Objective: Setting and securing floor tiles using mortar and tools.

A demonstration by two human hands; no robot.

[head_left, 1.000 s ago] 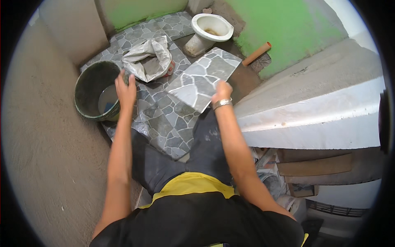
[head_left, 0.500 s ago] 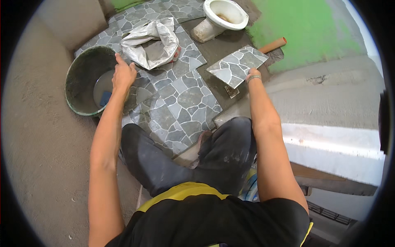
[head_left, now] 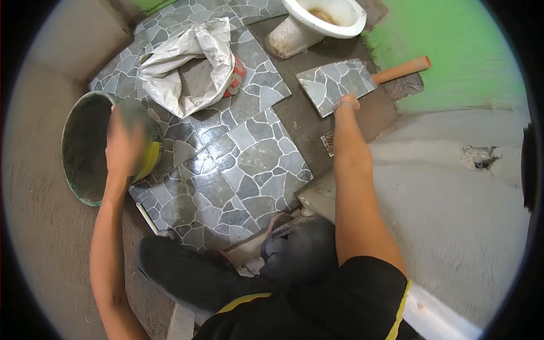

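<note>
My right hand [head_left: 349,102] is closed on the near edge of a grey stone-pattern tile [head_left: 326,79]. The tile is over the bare grey mortar strip beside the toilet; whether it rests fully on the mortar cannot be seen. My left hand [head_left: 124,141], smeared in the picture, reaches over the near-right side of a large dark bucket [head_left: 85,153]. Its fingers are too blurred to show a grip. The bucket has a greenish rim and a yellow patch on its outer side, and its mouth is turned partly toward me.
An open white sack [head_left: 164,85] of grey powder stands on the laid tiles [head_left: 255,153]. Past the mortar is a white toilet bowl [head_left: 334,20]. An orange pipe [head_left: 402,69] sticks out by the green wall [head_left: 447,34]. A floor drain [head_left: 327,144] lies near my right forearm.
My right hand and the tile have shifted forward, closer to the toilet and pipe. My left hand has moved left and lower on the bucket's side. The view has shifted too.
</note>
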